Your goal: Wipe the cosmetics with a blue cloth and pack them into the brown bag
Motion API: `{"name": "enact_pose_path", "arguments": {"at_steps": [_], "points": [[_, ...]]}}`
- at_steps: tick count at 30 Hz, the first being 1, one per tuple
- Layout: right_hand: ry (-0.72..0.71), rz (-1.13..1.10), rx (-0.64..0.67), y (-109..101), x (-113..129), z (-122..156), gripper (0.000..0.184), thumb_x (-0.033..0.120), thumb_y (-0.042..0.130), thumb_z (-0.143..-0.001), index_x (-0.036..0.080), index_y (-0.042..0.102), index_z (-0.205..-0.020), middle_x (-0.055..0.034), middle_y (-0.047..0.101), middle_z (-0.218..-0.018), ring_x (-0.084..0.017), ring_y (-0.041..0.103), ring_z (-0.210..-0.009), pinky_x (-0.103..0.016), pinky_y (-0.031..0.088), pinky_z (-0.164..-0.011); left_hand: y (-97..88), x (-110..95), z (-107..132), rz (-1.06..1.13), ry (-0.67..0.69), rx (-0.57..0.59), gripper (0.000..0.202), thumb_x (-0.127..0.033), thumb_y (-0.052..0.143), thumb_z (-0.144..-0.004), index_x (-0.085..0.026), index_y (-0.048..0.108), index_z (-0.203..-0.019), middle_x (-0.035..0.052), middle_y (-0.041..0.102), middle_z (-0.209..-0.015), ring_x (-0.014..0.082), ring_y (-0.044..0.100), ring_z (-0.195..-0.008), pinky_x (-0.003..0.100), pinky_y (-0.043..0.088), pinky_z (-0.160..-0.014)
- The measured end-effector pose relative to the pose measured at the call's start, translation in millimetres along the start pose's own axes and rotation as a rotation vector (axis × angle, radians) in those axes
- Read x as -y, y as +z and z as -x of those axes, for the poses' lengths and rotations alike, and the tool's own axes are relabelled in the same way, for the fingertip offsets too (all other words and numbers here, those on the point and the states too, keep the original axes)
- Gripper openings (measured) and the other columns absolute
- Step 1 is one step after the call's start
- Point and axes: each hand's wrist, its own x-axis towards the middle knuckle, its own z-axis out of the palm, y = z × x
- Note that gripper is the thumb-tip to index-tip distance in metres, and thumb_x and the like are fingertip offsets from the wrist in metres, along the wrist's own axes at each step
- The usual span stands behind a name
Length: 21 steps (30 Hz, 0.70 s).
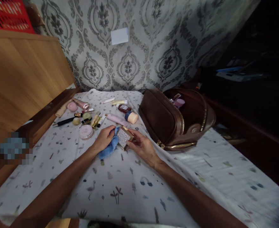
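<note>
**Blue cloth [108, 151] against a glittery case [124, 136]**

At left, a round pink compact [86, 131] lies on the printed sheet [134, 205]. Next comes the left hand [103, 139], its fingers gathered on a bunch of the blue cloth at the case's left edge. The glittery case sits tilted between both hands; whether it touches the sheet, I cannot tell. The right hand [144, 148] pinches its right side between thumb and fingers. Farther right stands the brown bag [159, 117], unzipped.

For good wiping, a steady hold by the edges and short, light strokes along the gold rim would probably suit; hard rubbing might snag on the sparkly face.

Of labels, the dark red bottle [124, 108] shows pale marks too small to read; I can make out no brand.
</note>
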Motion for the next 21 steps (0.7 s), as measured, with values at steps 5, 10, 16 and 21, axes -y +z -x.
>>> {"name": "enact_pose_path", "arguments": {"at_steps": [5, 10, 16, 21], "points": [[0.165, -0.31, -0.038, 0.0, -0.5, -2.6, 0.05, 0.041, 0.08, -0.072, 0.023, 0.066, -0.117, -0.0028, 0.073, -0.092, -0.018, 0.067, -0.074, -0.032, 0.058, -0.063, -0.4, -1.6, 0.1, -0.003, 0.002, 0.008, 0.018, -0.027, 0.043, -0.09, -0.019, 0.059, -0.084, -0.0014, 0.059, -0.075, 0.0165, 0.054, -0.072, 0.027, 0.041, -0.072], [0.267, -0.518, -0.149, -1.2, 5.9, -5.5, 0.054, 0.045, 0.089, -0.061, 0.022, 0.068, -0.105, -0.0031, 0.075, -0.089, -0.019, 0.068, -0.074, -0.032, 0.057, -0.063, 1.5, 1.3, -1.4, 0.035, -0.01, -0.01, 0.021, -0.029, 0.041, -0.091, -0.019, 0.059, -0.086, -0.0011, 0.061, -0.075, 0.0171, 0.056, -0.074, 0.027, 0.043, -0.072], [0.306, -0.667, -0.235, -2.5, 8.3, -6.3, 0.055, 0.041, 0.093, -0.055, 0.023, 0.066, -0.1, 0.0, 0.074, -0.083, -0.017, 0.067, -0.073, -0.032, 0.057, -0.067, 4.4, -1.8, -1.2, 0.131, -0.045, -0.057, 0.028, -0.031, 0.042, -0.093, -0.016, 0.064, -0.101, 0.0008, 0.065, -0.083, 0.0175, 0.057, -0.078, 0.027, 0.046, -0.075], [0.312, -0.733, -0.295, -3.4, 3.3, -7.6, 0.054, 0.036, 0.093, -0.057, 0.023, 0.067, -0.102, 0.0004, 0.074, -0.089, -0.017, 0.068, -0.083, -0.032, 0.057, -0.074, 10.6, -12.7, 6.3, 0.28, -0.055, -0.069, 0.041, -0.047, 0.048, -0.096, -0.017, 0.063, -0.121, 0.0046, 0.07, -0.105, 0.0219, 0.062, -0.099, 0.031, 0.048, -0.091]]}}
